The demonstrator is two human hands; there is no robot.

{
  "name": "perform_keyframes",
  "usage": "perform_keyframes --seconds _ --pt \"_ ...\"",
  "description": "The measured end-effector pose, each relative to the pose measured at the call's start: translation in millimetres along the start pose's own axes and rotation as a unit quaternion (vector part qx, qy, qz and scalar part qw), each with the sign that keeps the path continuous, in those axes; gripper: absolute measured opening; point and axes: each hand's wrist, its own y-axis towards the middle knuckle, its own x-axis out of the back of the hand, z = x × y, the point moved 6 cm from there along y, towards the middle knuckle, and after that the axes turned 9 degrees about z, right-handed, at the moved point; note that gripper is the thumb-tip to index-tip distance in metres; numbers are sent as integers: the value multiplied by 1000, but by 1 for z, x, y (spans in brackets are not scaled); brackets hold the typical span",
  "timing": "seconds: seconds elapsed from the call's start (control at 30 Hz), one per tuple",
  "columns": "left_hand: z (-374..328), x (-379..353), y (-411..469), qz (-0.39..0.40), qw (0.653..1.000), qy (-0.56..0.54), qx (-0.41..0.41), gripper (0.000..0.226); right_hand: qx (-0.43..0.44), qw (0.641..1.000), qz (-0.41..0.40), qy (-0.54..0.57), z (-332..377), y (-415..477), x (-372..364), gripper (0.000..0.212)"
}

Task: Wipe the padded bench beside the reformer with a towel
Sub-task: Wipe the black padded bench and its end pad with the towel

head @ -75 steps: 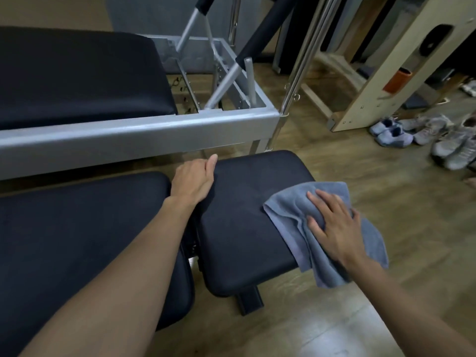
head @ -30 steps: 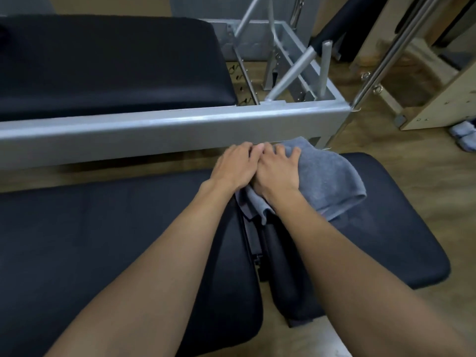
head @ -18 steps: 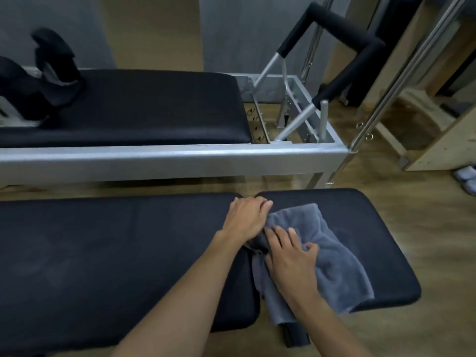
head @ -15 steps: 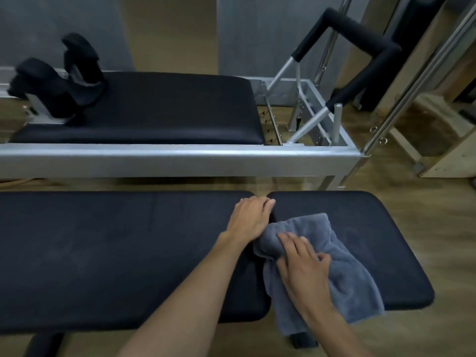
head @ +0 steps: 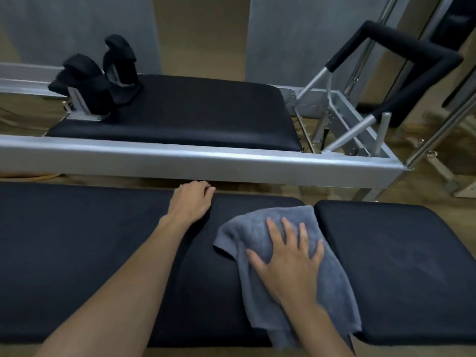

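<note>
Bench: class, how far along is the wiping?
Done, probably: the short pad, which the towel covered earlier and has now left. In hand: the right hand presses the towel flat on the right end of the long pad, the left hand holding its far edge. Left: the rest of the long pad leftward.

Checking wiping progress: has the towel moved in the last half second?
Yes. The towel went left, off the short pad mostly onto the long pad, under the right hand.
</note>
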Motion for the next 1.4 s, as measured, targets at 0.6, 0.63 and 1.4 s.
perform_keyframes --seconds 0.6,0.63,1.4 --pt "66 17 -1 39 999 13 18 54 1 999 -49 9 21 27 7 66" --pt "65 17 -3 43 999 8 9 53 -3 999 -46 6 21 10 6 67" --pt "76 12 8 1 995 -28 -95 46 -86 995 -54 16 0 120 17 55"
